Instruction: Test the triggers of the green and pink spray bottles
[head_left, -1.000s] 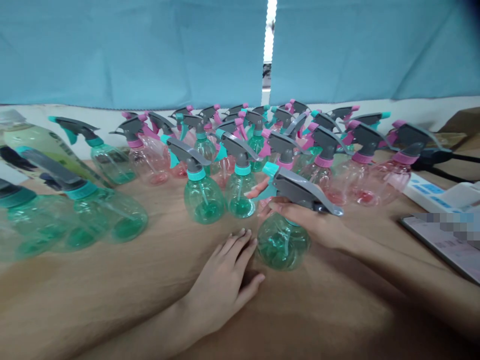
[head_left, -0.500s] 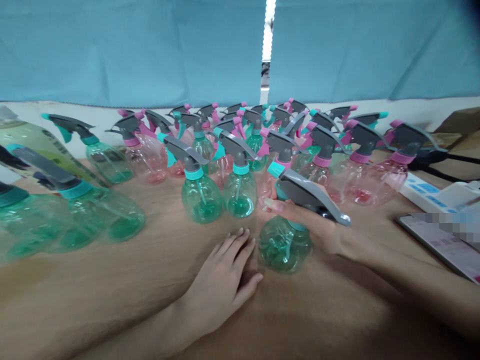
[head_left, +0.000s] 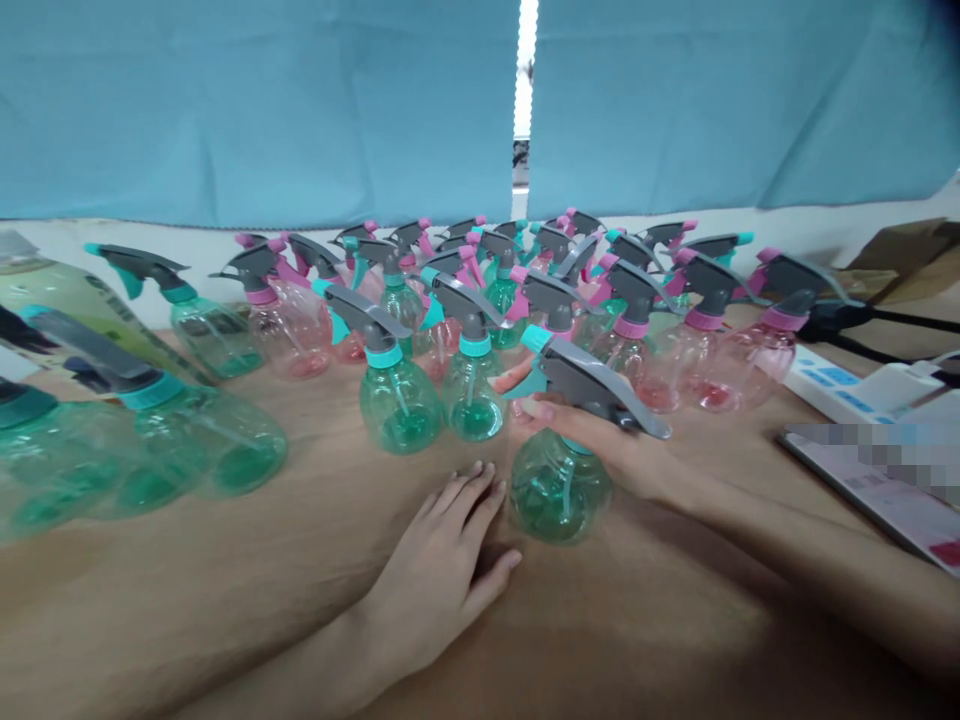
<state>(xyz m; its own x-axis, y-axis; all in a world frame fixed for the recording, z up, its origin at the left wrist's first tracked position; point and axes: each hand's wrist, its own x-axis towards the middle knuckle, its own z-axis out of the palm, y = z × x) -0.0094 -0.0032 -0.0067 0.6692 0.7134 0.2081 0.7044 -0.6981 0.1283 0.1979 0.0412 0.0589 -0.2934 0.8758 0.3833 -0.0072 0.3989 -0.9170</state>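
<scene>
My right hand [head_left: 592, 430] is around the neck of a green spray bottle [head_left: 559, 495] with a grey and turquoise trigger head. Its thumb and a finger reach forward past the neck, below the nozzle; the other fingers are hidden. The bottle stands upright, its base on or just above the table. My left hand [head_left: 446, 555] lies palm down on the wood just left of it, fingers stretched out and holding nothing. Two more green spray bottles, one [head_left: 472, 395] and another [head_left: 401, 405], stand side by side beyond my left hand.
Several pink and green spray bottles [head_left: 712, 370] crowd the back of the table [head_left: 300, 600]. More green bottles [head_left: 240, 450] stand at left, near a large pale container [head_left: 60, 290]. At right lie a phone [head_left: 870, 490] and a white power strip [head_left: 832, 385]. A blue cloth [head_left: 262, 110] hangs behind.
The right hand's finger now stretches further forward beyond the thumb, and the grip looks looser. The view has shifted slightly. My left hand stays flat on the table.
</scene>
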